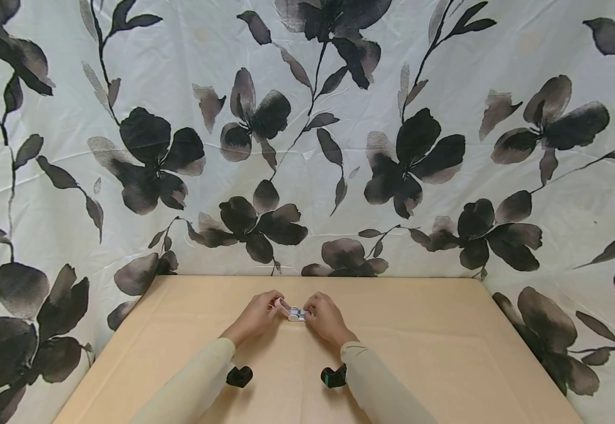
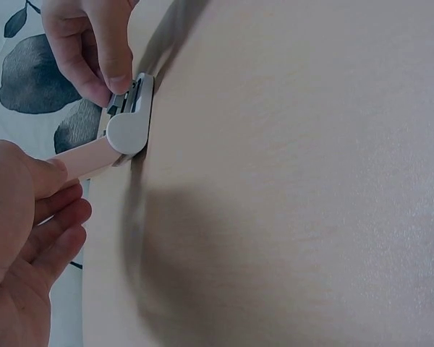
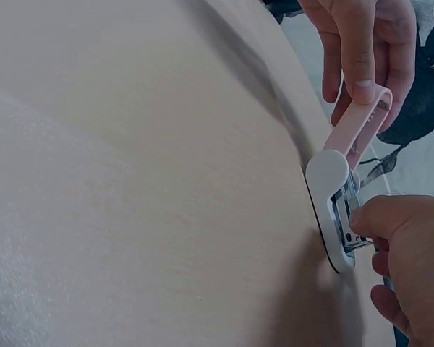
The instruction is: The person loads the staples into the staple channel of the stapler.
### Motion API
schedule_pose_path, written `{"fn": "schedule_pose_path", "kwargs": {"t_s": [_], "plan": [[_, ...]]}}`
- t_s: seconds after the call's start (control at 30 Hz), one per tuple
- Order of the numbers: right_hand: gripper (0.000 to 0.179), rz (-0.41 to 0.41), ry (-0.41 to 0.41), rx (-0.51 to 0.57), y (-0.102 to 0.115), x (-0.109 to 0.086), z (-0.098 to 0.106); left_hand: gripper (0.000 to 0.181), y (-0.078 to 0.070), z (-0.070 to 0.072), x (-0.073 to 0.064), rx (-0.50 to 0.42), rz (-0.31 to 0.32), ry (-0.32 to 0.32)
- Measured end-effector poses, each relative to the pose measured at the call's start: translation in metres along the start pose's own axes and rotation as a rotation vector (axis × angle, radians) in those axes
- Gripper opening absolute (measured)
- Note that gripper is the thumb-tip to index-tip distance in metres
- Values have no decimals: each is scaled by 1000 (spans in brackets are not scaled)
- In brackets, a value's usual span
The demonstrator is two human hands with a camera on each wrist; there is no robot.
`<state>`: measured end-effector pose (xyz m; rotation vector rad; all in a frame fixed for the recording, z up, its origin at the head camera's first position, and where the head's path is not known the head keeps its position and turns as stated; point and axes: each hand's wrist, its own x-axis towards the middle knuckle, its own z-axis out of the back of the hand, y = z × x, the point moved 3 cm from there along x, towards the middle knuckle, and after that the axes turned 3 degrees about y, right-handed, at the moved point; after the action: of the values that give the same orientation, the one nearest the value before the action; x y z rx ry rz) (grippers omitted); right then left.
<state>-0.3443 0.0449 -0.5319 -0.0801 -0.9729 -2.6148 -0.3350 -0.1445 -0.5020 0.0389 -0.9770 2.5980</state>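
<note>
A small stapler (image 1: 296,315) with a white base (image 3: 324,181) and a pink top cover (image 3: 356,129) stands on the table between both hands. The cover is swung up from the base, baring a metal inner part (image 3: 352,210). My left hand (image 1: 258,316) pinches the pink cover between thumb and fingers, with its other fingers loosely bent beneath in the left wrist view. With thumb and fingertips, my right hand (image 1: 328,318) grips the metal part at the other end. The right fingertips partly hide that metal part.
The light tan table (image 1: 418,353) stretches around the hands. Behind it hangs a white cloth (image 1: 349,194) with dark flower prints. A black device (image 1: 239,377) shows by the left wrist, and another black device (image 1: 333,377) by the right.
</note>
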Motion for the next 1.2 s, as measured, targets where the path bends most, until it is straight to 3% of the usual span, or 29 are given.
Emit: {"fn": "schedule_pose_path", "kwargs": {"t_s": [0.3, 0.67, 1.2], "plan": [[3, 14, -5, 15, -1, 1, 0, 21, 0, 1, 1, -15, 25, 7], [4, -33, 8, 36, -2, 2, -1, 20, 2, -2, 1, -27, 14, -4], [5, -23, 9, 23, -2, 2, -2, 19, 3, -2, 0, -34, 4, 6]]}}
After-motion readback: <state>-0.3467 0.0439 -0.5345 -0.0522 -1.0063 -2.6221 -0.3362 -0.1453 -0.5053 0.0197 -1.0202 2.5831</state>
